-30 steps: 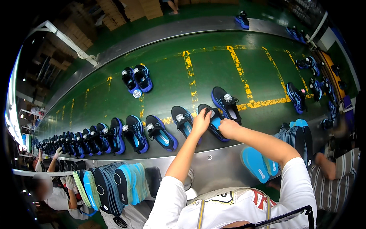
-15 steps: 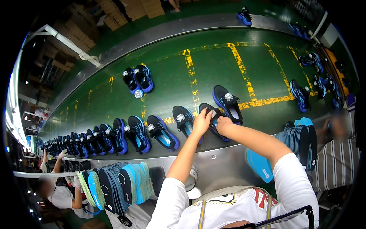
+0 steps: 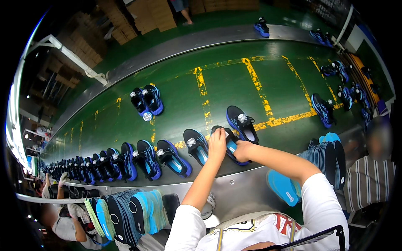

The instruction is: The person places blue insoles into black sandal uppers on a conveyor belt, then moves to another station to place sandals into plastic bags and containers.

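Both hands are at one black sneaker (image 3: 233, 157) with a blue sole, standing on the near side of the green belt. My left hand (image 3: 217, 143) is closed over its toe and tongue. My right hand (image 3: 244, 151) is closed at the shoe's opening near the heel, its fingertips hidden inside. A strip of light blue insole (image 3: 231, 145) shows between the hands. Just right of it stands another sneaker (image 3: 241, 122), with a pale inside and a clear round dial on its tongue. To the left stands a sneaker with a blue insole (image 3: 196, 144).
A long row of sneakers (image 3: 144, 157) runs left along the belt's (image 3: 176, 100) near edge. A pair (image 3: 146, 100) stands farther in. Insole stacks lie on the metal ledge, left (image 3: 144, 211) and right (image 3: 324, 159). Co-workers sit at left (image 3: 67, 221) and right (image 3: 368, 175).
My right hand has shifted toward the heel, and more blue insole shows inside the sneaker. My left hand stays on the toe. The whole view has tilted slightly.
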`<state>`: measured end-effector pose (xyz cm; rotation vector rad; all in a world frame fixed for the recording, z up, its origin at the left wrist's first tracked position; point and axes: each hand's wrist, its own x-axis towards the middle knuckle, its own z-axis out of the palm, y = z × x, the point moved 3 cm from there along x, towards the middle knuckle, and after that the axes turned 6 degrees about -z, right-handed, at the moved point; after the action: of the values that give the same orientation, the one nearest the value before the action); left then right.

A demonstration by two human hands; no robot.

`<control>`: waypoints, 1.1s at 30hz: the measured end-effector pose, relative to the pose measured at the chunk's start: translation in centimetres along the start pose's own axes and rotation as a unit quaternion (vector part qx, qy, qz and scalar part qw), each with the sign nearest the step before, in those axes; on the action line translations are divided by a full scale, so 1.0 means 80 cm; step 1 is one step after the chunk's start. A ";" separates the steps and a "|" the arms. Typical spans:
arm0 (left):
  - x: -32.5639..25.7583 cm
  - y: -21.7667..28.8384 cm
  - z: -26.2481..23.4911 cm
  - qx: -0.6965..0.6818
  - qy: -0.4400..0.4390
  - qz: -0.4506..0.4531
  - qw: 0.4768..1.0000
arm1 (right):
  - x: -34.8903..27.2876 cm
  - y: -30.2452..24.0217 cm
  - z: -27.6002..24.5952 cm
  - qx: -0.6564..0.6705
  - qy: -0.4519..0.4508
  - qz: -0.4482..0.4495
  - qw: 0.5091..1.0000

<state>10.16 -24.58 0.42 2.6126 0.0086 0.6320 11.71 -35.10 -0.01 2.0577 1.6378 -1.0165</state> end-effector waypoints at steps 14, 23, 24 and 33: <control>0.004 0.001 0.004 -0.105 -0.054 -0.175 0.977 | -0.130 -0.045 0.066 0.257 0.553 0.112 0.785; -0.003 -0.016 -0.037 -0.487 -0.183 -0.337 0.784 | -0.300 -0.059 0.270 0.295 0.501 0.427 0.693; 0.012 -0.004 -0.047 -0.515 -0.148 -0.357 0.765 | -0.306 -0.065 0.297 0.329 0.490 0.432 0.683; 0.076 0.093 0.002 -0.147 -0.157 -0.140 0.967 | -0.335 -0.077 0.297 0.421 0.461 0.452 0.637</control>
<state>14.92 -30.68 6.14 2.3342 0.1707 0.1065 -4.25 -67.58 3.22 3.7500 -0.1433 -0.2510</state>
